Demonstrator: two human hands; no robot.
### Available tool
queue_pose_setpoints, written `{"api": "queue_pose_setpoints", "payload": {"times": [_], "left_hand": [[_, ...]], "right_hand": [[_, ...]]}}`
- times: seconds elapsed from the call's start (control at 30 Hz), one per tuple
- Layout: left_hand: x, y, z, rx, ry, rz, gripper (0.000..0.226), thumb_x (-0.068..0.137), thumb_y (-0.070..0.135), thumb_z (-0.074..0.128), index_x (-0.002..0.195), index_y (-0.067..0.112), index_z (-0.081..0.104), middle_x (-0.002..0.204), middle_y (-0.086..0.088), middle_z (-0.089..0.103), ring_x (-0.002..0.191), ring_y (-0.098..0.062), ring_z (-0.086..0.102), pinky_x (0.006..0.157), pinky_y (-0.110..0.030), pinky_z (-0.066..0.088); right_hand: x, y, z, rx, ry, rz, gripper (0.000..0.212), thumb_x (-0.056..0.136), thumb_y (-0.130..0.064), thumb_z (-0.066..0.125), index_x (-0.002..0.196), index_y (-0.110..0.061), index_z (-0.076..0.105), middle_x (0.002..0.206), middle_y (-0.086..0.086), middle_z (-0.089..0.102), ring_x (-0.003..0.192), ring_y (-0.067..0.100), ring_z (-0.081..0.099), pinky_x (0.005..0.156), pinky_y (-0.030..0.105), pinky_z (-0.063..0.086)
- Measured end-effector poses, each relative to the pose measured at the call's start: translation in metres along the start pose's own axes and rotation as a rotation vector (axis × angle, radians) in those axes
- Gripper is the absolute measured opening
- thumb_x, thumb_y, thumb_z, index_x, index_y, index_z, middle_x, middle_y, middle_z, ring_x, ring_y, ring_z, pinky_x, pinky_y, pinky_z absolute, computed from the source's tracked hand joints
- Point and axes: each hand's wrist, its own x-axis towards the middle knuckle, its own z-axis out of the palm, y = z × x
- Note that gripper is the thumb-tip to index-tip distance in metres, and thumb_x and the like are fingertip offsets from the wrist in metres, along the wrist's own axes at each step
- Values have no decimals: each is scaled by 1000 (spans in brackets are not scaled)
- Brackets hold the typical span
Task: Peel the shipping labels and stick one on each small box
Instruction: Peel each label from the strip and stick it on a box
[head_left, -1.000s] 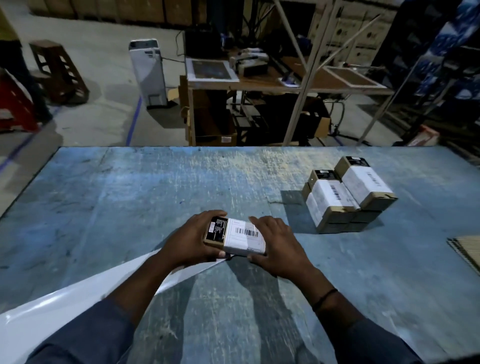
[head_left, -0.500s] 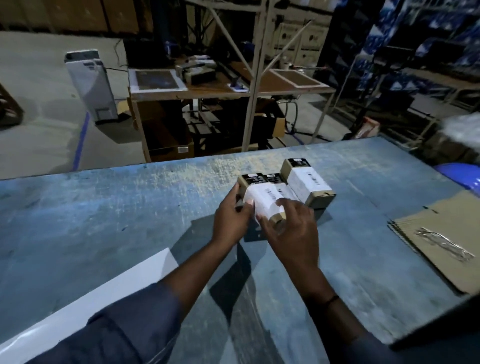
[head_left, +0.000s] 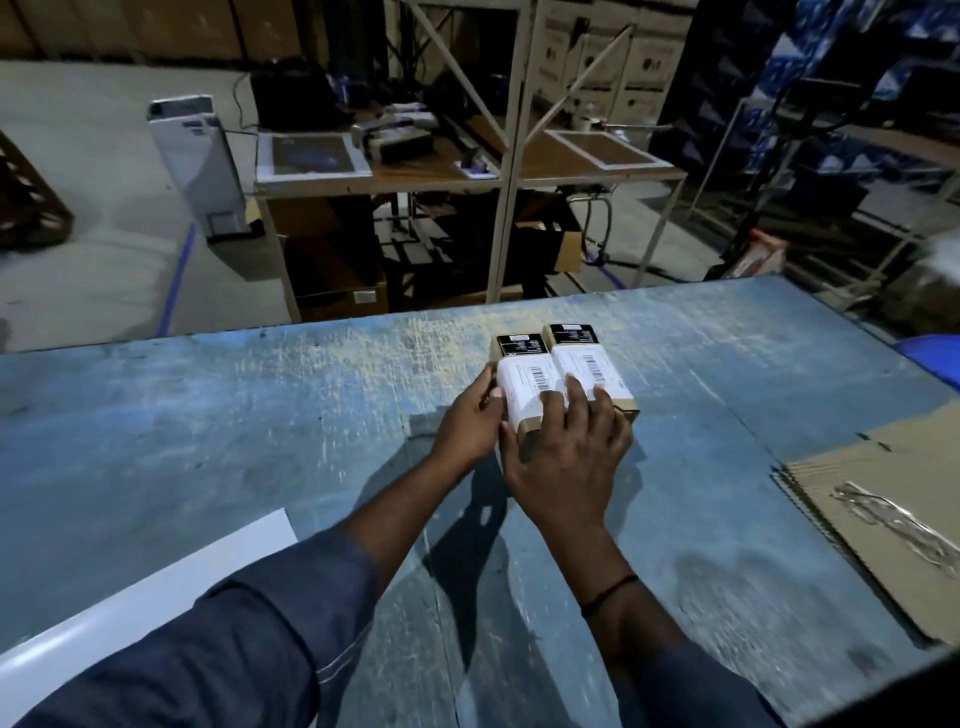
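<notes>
Sleeves: dark blue sleeves reaching in from the bottom edge, a thin black band circling the right wrist.
Backing sheet: white backing sheet lying flat at the near left, running off the frame's edge, well apart from the boxes.
Table: worn blue table carrying everything, its paint scuffed pale toward the far edge.
Right hand: right hand lying palm down, fingers straight and spread, pressing on the tops of both boxes, thumb touching the near end of the left one.
Left hand: left hand bracing the outer side of the left box, thumb resting on the label's edge, fingers seemingly pinching the side, though mostly hidden.
Boxes: left box and right box sitting side by side and touching, mid-table near the far edge, each wearing a white barcode label on top and a black panel at the far end.
Cardboard: flattened cardboard sheet lying at the right, a crumpled clear strip resting on it.
Background: wooden workbench standing beyond the table, a white upright unit sitting on the floor to its left, cartons lining the shelves behind.
</notes>
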Motion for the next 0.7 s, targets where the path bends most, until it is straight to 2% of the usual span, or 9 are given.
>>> {"api": "queue_pose_setpoints", "payload": {"times": [0.13,0.23,0.33,0.43,0.5,0.53,0.6,0.63,0.7], "left_hand": [[1,-5,4,-29,8,-69,50,111,33,41,160,34,36,159,5,48,140,-16,51,116,-46,45],[-5,-1,5,-108,15,-147,57,104,46,45,158,30,40,157,2,51,141,-21,52,117,-48,44],[-13,9,4,-191,29,-261,55,110,41,44,162,24,34,162,0,43,146,-27,44,116,-43,40],[-24,20,8,-263,-9,-346,54,111,44,39,162,26,32,160,4,44,143,-28,44,105,-40,40],[-30,29,15,-313,-37,-367,50,112,44,33,158,25,37,134,8,59,126,-23,52,107,-42,41],[-31,31,19,-324,-36,-368,50,112,46,30,157,24,38,125,10,60,119,-20,54,109,-42,40],[-32,34,24,-330,-47,-370,54,112,50,26,159,26,35,141,2,60,129,-25,54,120,-50,35],[-33,35,26,-337,-47,-377,55,112,50,24,160,25,34,152,-2,54,139,-28,50,122,-53,33],[-33,35,27,-355,-36,-396,57,112,50,22,160,22,36,159,-6,48,146,-30,44,123,-52,31]], "right_hand": [[1,4,0,39,10,-21,57,90,-56,60,127,-13,60,146,14,56,137,43,46,109,58,32],[2,12,-7,133,40,-8,61,86,-61,62,129,-17,59,148,10,54,138,37,45,108,55,30],[28,43,-22,461,66,277,64,86,-65,57,133,-22,56,148,5,51,140,29,44,112,51,33],[59,78,-17,988,-249,636,74,77,-78,54,130,-27,63,140,2,62,129,23,58,110,43,44],[62,87,-8,1150,-487,716,56,79,-72,60,116,-31,71,127,1,73,115,23,68,101,46,53],[62,90,-3,1168,-539,709,46,84,-65,62,113,-31,73,119,1,76,110,25,72,93,45,57],[60,93,3,1180,-584,698,37,93,-54,64,115,-27,74,111,1,79,102,25,75,79,39,58],[60,94,4,1185,-595,691,34,95,-52,63,114,-26,74,109,1,79,99,24,76,76,37,57],[61,96,5,1179,-621,678,30,96,-53,63,108,-28,75,106,-1,80,96,23,76,75,36,57]]}}
